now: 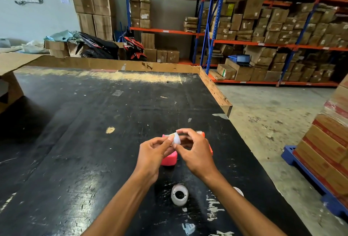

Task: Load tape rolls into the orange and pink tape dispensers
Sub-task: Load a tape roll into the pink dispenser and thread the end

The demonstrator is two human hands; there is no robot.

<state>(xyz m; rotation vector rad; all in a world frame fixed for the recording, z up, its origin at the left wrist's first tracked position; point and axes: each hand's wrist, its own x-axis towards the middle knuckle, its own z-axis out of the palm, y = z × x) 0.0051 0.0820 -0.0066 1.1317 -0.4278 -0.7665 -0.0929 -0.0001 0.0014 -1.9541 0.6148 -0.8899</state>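
A small white tape roll (176, 139) is pinched between the fingertips of my left hand (153, 154) and my right hand (195, 151), held a little above the black table (94, 122). Under my hands lies the pink tape dispenser (169, 158). The orange dispenser (202, 134) is mostly hidden behind my right hand, with only its edges showing. A second white tape roll (179, 195) lies flat on the table nearer to me, between my forearms. Another white piece (238, 191) peeks out beside my right forearm.
The table's right edge runs diagonally, with concrete floor beyond it. Cardboard sheets line the table's far edge (131, 65). A stack of boxes on a blue pallet (308, 171) stands at the right. Shelving full of cartons fills the background.
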